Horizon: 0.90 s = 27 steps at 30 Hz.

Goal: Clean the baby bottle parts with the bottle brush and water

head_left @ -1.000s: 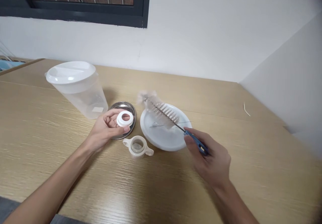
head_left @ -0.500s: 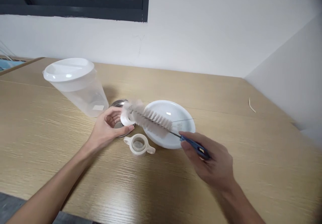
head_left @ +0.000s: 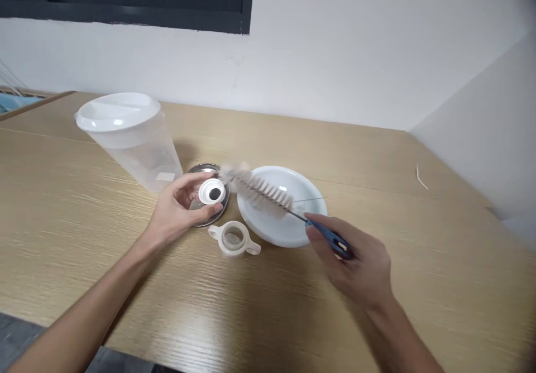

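In the head view, my left hand has its grip closed around a white ring — thumb below, fingers above — held over a round metal dish. The ring's dark opening shows. My right hand pinches the blue handle of a bristle brush, its grip pressed together on it. The brush slants up toward the ring, its bristles over a white bowl; its tip is blurred, so I can't tell whether it touches the ring. A two-handled cup piece sits on the wooden worktop, just beside the bowl. Near the dish stands a lidded, translucent pitcher — a thin pale strip lies well apart, at the right.
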Each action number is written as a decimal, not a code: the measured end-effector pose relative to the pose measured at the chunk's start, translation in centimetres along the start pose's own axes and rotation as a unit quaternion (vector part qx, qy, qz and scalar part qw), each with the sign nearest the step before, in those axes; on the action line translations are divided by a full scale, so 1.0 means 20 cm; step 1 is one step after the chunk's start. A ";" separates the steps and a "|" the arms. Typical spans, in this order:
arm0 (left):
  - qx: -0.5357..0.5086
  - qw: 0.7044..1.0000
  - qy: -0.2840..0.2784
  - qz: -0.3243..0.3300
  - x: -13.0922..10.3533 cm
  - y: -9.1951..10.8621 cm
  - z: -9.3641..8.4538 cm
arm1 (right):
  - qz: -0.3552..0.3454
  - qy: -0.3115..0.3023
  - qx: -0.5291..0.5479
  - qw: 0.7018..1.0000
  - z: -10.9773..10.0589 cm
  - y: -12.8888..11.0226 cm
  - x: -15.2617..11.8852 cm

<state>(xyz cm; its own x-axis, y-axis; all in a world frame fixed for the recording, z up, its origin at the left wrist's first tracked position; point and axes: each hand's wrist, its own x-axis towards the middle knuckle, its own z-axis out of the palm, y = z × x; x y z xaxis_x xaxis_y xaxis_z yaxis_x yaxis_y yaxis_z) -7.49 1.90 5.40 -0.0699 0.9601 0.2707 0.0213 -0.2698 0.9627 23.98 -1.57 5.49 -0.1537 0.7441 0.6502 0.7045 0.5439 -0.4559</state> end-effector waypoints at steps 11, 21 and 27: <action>0.109 0.992 0.026 0.063 -0.01 -0.03 -0.02 | -0.041 0.016 -0.028 0.999 0.02 -0.02 0.01; 0.123 0.990 0.047 0.041 0.01 -0.03 -0.04 | -0.051 -0.007 -0.005 0.999 0.04 -0.01 0.01; 0.140 0.983 0.119 0.019 0.05 -0.02 -0.12 | 0.015 0.094 -0.054 0.994 0.02 0.05 0.00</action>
<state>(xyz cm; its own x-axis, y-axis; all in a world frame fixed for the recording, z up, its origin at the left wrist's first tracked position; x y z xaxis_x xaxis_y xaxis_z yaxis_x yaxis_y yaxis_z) -9.93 2.86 5.21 -0.2950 0.8963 0.3311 0.2991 -0.2424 0.9229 24.46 -0.99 4.80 -0.0069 0.6682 0.7439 0.7792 0.4699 -0.4148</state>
